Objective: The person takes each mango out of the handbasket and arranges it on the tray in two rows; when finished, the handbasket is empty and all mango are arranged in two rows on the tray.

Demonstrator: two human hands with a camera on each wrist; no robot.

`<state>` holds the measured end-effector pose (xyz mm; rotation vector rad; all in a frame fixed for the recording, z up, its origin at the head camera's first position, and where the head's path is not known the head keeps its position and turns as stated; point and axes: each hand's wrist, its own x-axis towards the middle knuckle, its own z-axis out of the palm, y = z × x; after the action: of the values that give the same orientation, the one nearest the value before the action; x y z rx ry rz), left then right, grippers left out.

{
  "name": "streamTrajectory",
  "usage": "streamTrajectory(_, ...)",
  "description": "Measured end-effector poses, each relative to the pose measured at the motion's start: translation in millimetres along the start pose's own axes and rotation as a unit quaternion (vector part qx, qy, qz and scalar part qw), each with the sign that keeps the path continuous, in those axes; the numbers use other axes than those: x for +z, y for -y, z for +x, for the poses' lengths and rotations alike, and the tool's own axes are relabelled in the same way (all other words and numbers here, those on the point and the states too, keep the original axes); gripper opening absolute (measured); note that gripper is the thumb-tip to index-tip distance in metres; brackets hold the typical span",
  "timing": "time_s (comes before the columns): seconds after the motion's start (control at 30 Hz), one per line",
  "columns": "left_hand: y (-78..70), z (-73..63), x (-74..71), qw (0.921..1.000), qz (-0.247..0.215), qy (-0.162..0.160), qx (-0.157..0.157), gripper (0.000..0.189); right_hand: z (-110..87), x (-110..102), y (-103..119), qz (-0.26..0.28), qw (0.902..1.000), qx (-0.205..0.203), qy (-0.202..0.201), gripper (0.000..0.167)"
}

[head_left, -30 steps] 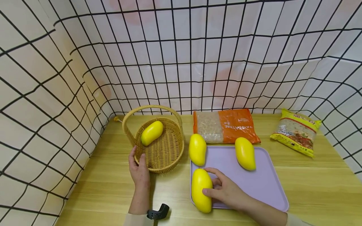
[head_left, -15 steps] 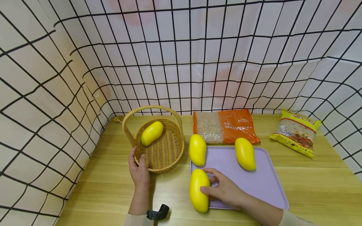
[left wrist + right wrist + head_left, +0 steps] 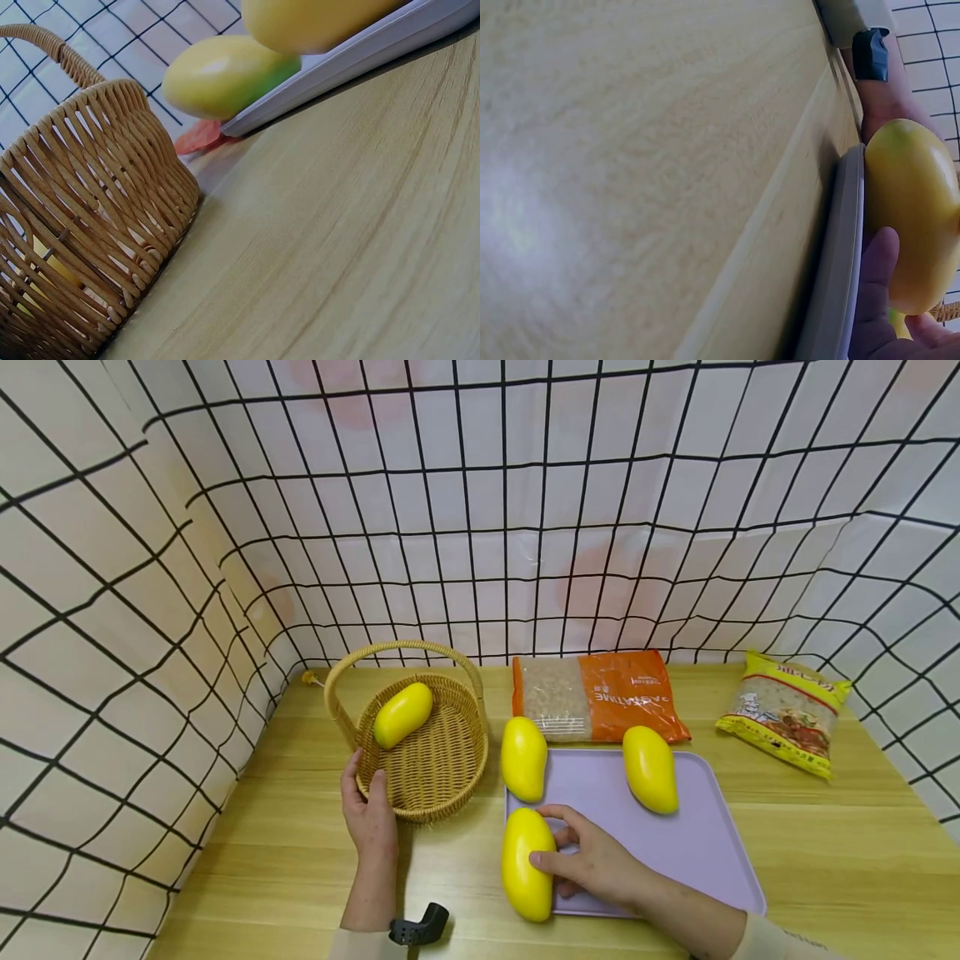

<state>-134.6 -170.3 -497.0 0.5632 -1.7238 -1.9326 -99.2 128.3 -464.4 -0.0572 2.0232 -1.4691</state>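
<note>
My left hand (image 3: 369, 810) grips the near-left rim of a round wicker basket (image 3: 442, 777), thumb over the inner side. One yellow mango (image 3: 403, 714) lies inside, against the basket's left wall. At the near-left corner of a lilac tray (image 3: 615, 852), my right hand (image 3: 596, 864) holds another mango (image 3: 527, 864) between thumb and fingers. That mango overlaps the tray's left edge, and its greenish end shows in the right wrist view. Two more mangoes rest on the tray, one mango (image 3: 524, 760) at the far-left corner and one mango (image 3: 650, 770) at the far right.
Behind the tray lies an orange pasta bag (image 3: 600, 695). A yellow food packet (image 3: 786, 712) sits at the back right of the wooden table (image 3: 262, 860). A grid-patterned cloth (image 3: 487, 510) rises behind. The basket's tall handle (image 3: 405, 644) arches over it.
My right hand and its mango have shifted slightly left, over the tray's edge. My left hand and the basket have stayed in place.
</note>
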Motion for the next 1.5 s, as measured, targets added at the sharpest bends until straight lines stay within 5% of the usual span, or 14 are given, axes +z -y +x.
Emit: streamTrajectory(1.5, 0.9, 0.3, 0.0, 1.0000, -0.002, 0.001, 0.007, 0.048, 1.7, 0.1, -1.7, -0.039, 0.9983, -0.017, -0.041, 0.077)
